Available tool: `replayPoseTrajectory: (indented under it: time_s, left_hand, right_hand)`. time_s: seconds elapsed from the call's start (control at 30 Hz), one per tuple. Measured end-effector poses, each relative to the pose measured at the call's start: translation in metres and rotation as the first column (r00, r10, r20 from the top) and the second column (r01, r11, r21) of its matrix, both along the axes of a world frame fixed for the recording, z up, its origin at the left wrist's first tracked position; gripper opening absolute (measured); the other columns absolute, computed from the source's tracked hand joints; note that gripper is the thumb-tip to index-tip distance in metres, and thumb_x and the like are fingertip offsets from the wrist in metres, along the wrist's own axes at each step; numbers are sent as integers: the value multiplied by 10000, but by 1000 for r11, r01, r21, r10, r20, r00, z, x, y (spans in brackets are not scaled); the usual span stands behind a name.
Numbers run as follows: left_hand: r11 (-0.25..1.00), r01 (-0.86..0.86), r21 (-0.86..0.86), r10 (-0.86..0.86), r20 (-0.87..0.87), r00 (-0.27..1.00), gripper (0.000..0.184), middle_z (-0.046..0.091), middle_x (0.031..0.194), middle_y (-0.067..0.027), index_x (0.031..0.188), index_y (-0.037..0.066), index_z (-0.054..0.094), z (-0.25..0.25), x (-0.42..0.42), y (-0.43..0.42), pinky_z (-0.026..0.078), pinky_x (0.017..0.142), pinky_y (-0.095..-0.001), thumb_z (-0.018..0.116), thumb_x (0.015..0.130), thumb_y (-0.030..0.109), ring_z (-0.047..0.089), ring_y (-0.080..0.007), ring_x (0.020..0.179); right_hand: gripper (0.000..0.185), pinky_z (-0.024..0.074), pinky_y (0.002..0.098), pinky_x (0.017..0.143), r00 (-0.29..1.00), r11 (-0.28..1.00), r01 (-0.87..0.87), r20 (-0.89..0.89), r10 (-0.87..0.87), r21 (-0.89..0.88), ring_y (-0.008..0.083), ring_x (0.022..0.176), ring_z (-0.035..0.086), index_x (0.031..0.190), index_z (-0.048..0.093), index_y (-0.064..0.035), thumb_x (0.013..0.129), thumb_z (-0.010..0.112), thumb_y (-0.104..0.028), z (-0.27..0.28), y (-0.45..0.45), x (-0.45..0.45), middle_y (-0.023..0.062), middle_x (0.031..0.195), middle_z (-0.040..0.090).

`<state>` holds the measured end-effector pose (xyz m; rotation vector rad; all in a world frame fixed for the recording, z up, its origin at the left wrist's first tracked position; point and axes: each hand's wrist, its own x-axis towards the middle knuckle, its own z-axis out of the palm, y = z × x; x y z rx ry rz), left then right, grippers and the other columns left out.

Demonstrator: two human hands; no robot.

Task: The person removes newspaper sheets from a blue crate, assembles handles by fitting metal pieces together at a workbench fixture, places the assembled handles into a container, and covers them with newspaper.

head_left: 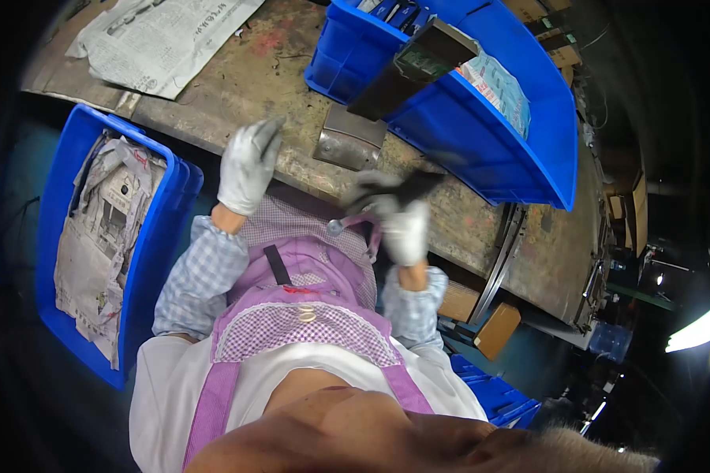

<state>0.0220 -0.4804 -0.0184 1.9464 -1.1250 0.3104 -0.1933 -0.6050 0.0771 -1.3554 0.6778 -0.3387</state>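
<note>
My left hand (247, 167), in a white glove with grey fingertips, is held over the front edge of the worktable (221, 130). Its fingers are stretched out and nothing shows in them. My right hand (401, 225), gloved the same way, is smeared by motion near the table edge. Its fingers are closed on a dark flat piece (416, 186), too blurred to name. Between and beyond both hands stands a curved metal block (350, 139), with a dark upright metal bar (406, 71) behind it.
A large blue bin (481, 162) on the table holds printed bags (497, 87) and dark blue items. Newspaper (162, 47) lies at the back left. Another blue bin (146, 260), lined with newspaper, stands at my left. Metal rails (501, 264) cross the right side.
</note>
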Motion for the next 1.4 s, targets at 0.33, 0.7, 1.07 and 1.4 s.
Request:
replayPoseTrajectory:
  time_s: [0.33,0.7,1.07,1.4]
  left_hand:
    - [992,40,-122,-111,-661,742,183,735,953,-97,1054,45,726,0,-17,-7,550,686,-253,622,903,32,706,-153,800]
    - [978,136,159,-74,-344,936,264,661,839,-105,870,53,684,24,-24,-45,519,696,-376,787,785,281,650,-282,832]
    - [963,25,267,39,-232,972,500,574,697,-123,708,43,561,12,-30,-58,480,644,-430,825,708,468,592,-322,718]
    - [952,31,305,21,-166,986,412,576,716,-109,758,45,590,11,-28,-60,466,637,-403,836,718,373,587,-298,712]
  right_hand:
    - [252,543,260,722,996,972,-82,16,87,-219,152,830,689,1035,640,48,800,731,50,-1,-77,52,115,927,734]
    - [376,542,299,783,998,890,55,-4,-64,-453,200,896,697,1167,624,-12,808,723,-63,-35,-80,67,95,1006,725]
    - [344,555,368,786,990,402,79,25,-139,-912,275,969,627,940,703,-97,647,860,-185,-86,-56,21,93,1051,620]
    - [374,538,366,761,966,724,94,-115,-233,-683,261,847,653,959,687,-45,665,864,-193,-79,-60,35,118,1050,623]
